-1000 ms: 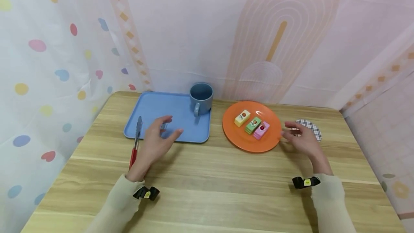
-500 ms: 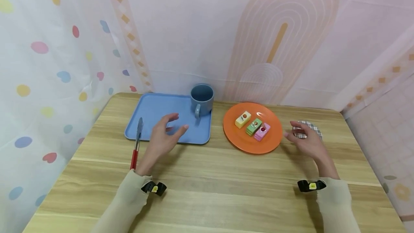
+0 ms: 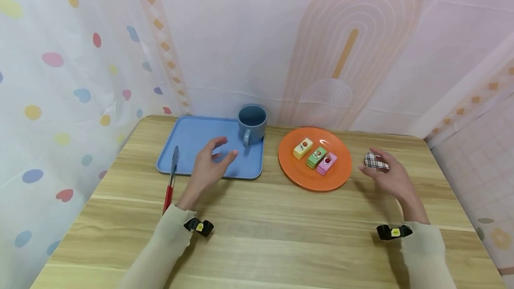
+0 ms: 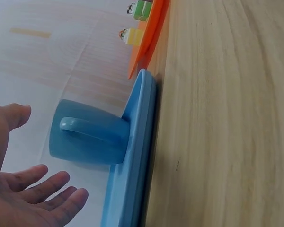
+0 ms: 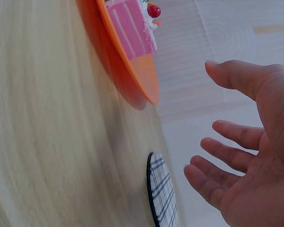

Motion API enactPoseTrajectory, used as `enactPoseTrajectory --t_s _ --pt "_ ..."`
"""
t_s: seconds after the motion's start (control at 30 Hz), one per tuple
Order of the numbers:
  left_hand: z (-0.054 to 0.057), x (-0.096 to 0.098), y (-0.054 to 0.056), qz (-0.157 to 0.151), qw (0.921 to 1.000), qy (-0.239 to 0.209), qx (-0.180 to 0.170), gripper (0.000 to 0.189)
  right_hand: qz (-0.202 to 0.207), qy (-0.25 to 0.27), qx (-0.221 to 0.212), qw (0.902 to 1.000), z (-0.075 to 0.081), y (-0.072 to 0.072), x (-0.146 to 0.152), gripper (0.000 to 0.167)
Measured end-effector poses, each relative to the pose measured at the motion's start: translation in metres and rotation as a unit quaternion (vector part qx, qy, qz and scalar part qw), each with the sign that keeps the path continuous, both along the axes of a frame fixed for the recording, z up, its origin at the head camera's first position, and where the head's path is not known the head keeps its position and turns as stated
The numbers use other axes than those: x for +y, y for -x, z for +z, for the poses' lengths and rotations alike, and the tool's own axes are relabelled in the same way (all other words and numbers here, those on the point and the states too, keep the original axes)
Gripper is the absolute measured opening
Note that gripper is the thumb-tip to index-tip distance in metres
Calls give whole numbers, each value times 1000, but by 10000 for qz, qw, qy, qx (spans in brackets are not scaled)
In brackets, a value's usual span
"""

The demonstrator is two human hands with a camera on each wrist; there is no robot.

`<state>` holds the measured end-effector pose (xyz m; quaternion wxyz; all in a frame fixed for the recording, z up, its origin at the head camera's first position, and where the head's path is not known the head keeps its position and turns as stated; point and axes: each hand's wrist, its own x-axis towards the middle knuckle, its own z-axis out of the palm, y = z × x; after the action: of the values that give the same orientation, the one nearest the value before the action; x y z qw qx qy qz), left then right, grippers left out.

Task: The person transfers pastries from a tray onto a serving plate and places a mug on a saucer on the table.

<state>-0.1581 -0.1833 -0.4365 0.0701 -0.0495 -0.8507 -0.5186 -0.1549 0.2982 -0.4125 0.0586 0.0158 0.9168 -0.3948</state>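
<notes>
My left hand (image 3: pixel 209 166) hovers over the front edge of a blue tray (image 3: pixel 188 130), fingers spread and holding nothing. On the tray's right end stands a blue mug (image 3: pixel 252 126), its handle facing front; the left wrist view shows the mug (image 4: pixel 90 137) a little beyond my fingers. My right hand (image 3: pixel 393 179) is held above the table, relaxed and holding nothing, partly covering a round plaid coaster (image 3: pixel 372 162). To its left lies an orange plate (image 3: pixel 291 171) bearing three toy cake slices: yellow (image 3: pixel 303 148), green (image 3: pixel 316 157) and pink (image 3: pixel 327 164).
Tongs with red handles (image 3: pixel 168 197) lie left of my left hand, their metal tips over the tray's front left corner. A patterned cloth (image 3: pixel 225 48) hangs behind the wooden table (image 3: pixel 297 235) and along its sides.
Both hands have drifted right, the left one toward the mug and the right one farther from the plate, now covering the coaster's right part. The objects stay where they were.
</notes>
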Motion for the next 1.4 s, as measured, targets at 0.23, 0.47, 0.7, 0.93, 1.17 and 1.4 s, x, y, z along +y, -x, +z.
enactPoseTrajectory --t_s 0.23,0.47,0.7,0.93,1.17,1.4 --pt "-4 7 10 -36 10000 -74 19 67 -23 -82 40 10000 -5 -1 9 87" --pt "-9 12 19 -177 9997 -161 46 67 -66 -248 63 9997 -10 -2 17 92" --pt "-11 17 29 -201 9988 -447 88 61 -110 -582 85 9982 -13 0 28 97" --pt "-12 20 38 -237 9943 -1012 -251 58 -77 -665 352 9971 -22 1 40 100" --pt "-20 20 46 -153 9905 -1249 -553 52 -35 -722 424 9965 -27 3 49 98" --pt "-17 23 49 -63 9851 -1458 -905 49 -67 -1024 102 9947 -30 4 59 104"
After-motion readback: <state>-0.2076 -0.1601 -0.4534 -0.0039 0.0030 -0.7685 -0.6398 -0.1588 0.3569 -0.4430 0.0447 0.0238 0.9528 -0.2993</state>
